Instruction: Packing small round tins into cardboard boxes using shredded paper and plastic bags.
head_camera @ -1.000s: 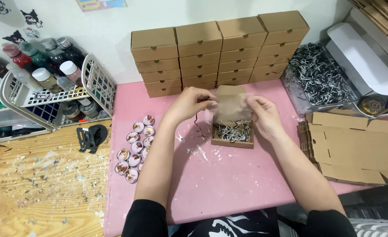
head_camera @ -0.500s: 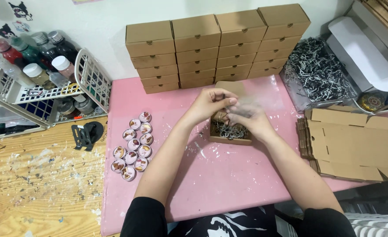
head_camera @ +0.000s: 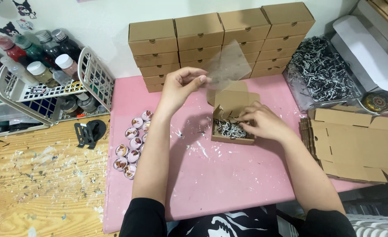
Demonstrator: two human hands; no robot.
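The left hand (head_camera: 178,87) has a narrow grip: the fingertips pinch one edge of a clear plastic sheet (head_camera: 228,66) and hold it up in the air, above and a little behind the small open cardboard box (head_camera: 232,118). The sheet is transparent, so the stacked boxes behind it show through it. The right hand (head_camera: 260,121) is lower, with its fingers bent and reaching into the open box; they touch the shredded paper filling (head_camera: 229,129) inside, but I cannot tell if they hold something. The box stands on the pink mat (head_camera: 202,175) near its middle, with its lid flap standing up behind.

Left of the left forearm, a group of small round badges (head_camera: 132,145) lies on the mat in rows. Behind the hands, closed cardboard boxes (head_camera: 220,39) are stacked in four columns against the wall. On the right lies a clear bag of black and white shredded paper (head_camera: 323,70), and in front of it a pile of flat, unfolded cardboard boxes (head_camera: 354,142). On the left, on the wooden bench (head_camera: 36,184) with paint spots, stands a white wire basket (head_camera: 49,92) with bottles, and a small black object (head_camera: 88,133) lies just beside the mat.
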